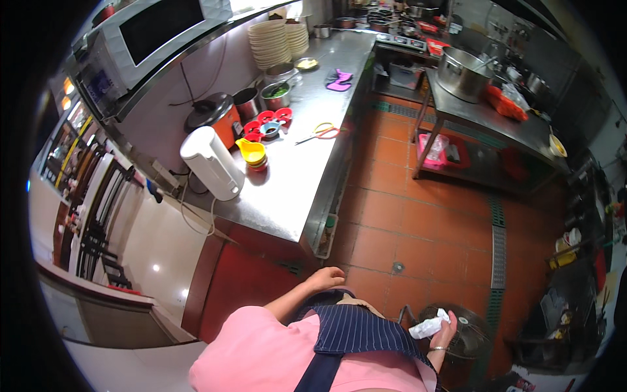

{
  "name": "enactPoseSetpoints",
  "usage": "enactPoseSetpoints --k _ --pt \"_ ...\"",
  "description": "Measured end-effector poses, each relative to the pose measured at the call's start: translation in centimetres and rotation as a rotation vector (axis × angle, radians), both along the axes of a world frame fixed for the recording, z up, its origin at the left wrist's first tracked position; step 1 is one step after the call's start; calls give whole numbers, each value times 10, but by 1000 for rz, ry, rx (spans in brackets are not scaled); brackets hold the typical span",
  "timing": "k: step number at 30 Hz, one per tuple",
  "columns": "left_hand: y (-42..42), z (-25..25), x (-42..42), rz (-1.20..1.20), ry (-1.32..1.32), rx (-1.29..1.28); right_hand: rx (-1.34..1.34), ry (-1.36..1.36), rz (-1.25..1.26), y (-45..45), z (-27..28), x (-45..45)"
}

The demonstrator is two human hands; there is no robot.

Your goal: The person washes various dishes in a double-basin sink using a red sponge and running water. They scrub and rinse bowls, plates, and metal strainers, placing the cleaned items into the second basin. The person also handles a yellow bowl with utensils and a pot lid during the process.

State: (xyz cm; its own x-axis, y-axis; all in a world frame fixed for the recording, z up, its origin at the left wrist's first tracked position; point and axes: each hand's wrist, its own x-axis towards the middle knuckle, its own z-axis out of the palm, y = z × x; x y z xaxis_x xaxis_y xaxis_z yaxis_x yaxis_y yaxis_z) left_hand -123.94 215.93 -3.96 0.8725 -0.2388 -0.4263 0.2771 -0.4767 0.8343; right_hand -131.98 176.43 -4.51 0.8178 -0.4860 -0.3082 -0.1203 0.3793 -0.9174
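My left hand [327, 278] hangs in front of my striped apron [365, 326], loosely curled, with nothing visible in it. It is nearest to the front corner of the steel counter [279, 210]. My right hand [445, 329], with a band at the wrist, is at my right side and grips a crumpled white tissue or thin cloth [427, 327]. Below that hand, a round floor fan [465, 333] stands on the tiles. A white electric kettle [210, 164], yellow and red cups [253, 153] and yellow-and-red-handled scissors [321, 133] are on the counter.
An orange rice cooker [223, 117], small red dishes [266, 116], a pot of greens [276, 95] and stacked plates [268, 46] line the counter's wall side. Right of the red-tiled floor [392, 215], a steel table [450, 105] bears a large stockpot [460, 76]. A microwave [161, 27] sits upper left.
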Motion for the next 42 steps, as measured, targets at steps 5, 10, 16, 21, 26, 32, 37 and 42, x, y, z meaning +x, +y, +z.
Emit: enactPoseSetpoints --k 5,10,16,21,26,32,37,42 --pt "-21 19 50 -69 -19 -168 14 -51 403 74 39 121" --pt "-49 59 126 -208 56 -526 -183 -223 762 152 69 232" --pt "-66 89 215 -353 91 -432 -441 -395 780 180 117 301" --pt "-83 95 277 -278 3 -348 -567 -256 460 128 116 344" --pt "-113 94 340 -109 -6 -583 -569 -275 679 71 99 387" --pt "-196 103 410 10 263 -820 -775 -372 534 -3 87 453" --pt "-265 114 466 77 334 -1000 -572 -102 630 -60 102 509" --pt "-303 110 527 -23 443 -1096 -519 -74 534 -94 99 560"
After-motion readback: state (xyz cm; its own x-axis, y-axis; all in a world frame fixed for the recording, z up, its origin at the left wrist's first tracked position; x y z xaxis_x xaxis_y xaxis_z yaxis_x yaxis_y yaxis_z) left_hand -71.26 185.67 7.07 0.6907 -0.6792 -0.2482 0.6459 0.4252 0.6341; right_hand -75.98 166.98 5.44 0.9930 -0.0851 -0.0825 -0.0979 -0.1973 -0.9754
